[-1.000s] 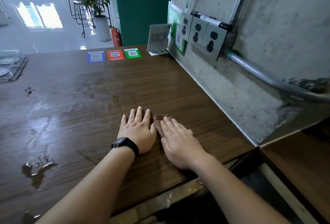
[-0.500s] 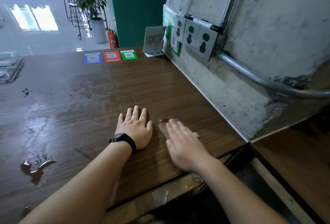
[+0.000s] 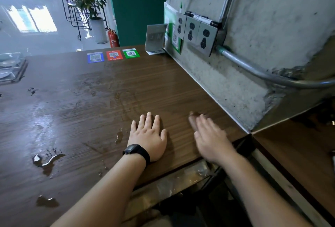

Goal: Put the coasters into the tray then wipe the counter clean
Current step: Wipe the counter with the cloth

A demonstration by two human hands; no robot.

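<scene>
Sitting at the far left edge of the worktop [image 3: 163, 85] is a clear tray [image 3: 10, 67] with pale round things in it; they are too blurry to name. The brown worktop is wet, with puddles [image 3: 47, 161] near the left. The left hand [image 3: 147, 136] lies flat, fingers straight, holding nothing. The right hand [image 3: 208, 136] is blurry, fingers out, a brown bit at its tips; I cannot tell if it holds a coaster. A moment ago both hands were together; now the right one has slid to the right.
</scene>
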